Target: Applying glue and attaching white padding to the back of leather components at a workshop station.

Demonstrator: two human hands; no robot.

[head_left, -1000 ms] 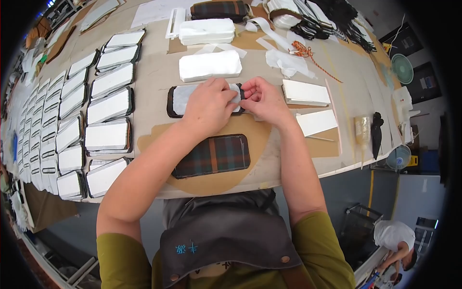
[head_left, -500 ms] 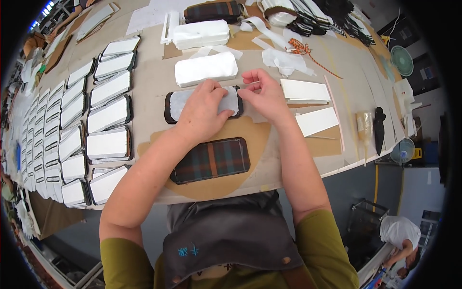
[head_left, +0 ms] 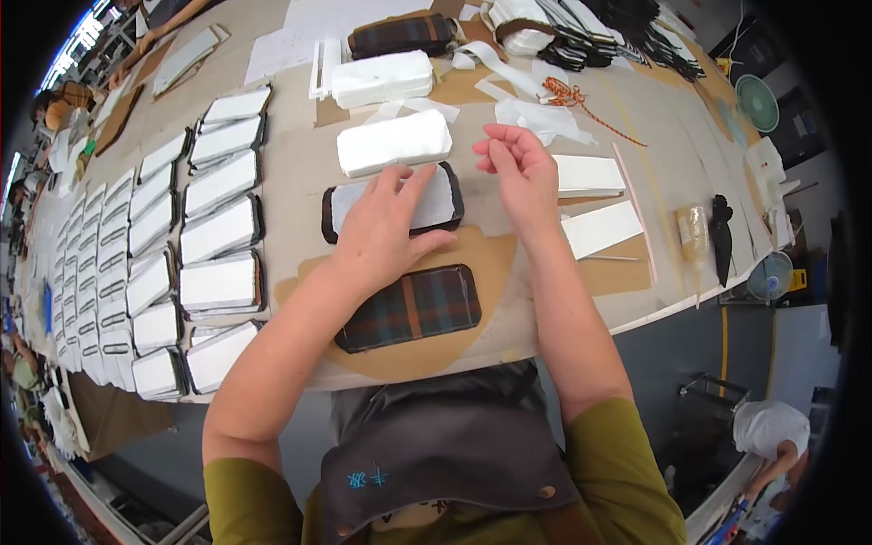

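Closest thing to a container up here is the clear bottle [head_left: 692,233] lying over on the right side of the bench [head_left: 509,345]. Something yellowish shows through it, can't tell what. There's a slim black thing [head_left: 720,238] right beside it, too blurry to name. At the back there's a plaid bundle [head_left: 404,36], and its inside is hidden.

Now the piece [head_left: 438,202] being worked on: it's mid-bench in front of the person, longish with rounded corners, dark around the edge, with a pale greyish-white sheet covering most of the top. The sheet stops short of the dark rim, so a border shows at both ends. The left hand [head_left: 389,218] is laid over the middle, palm down, fingers spread, not gripped around anything. The right hand [head_left: 520,173] is up off to the right of the piece, apart from it, fingers half curled with the thumb close in. Can't tell if it's pinching anything.

Just behind the piece is a white block [head_left: 395,143]; nearer the person, a dark plaid panel [head_left: 409,309] lies on brown cardboard [head_left: 495,263].
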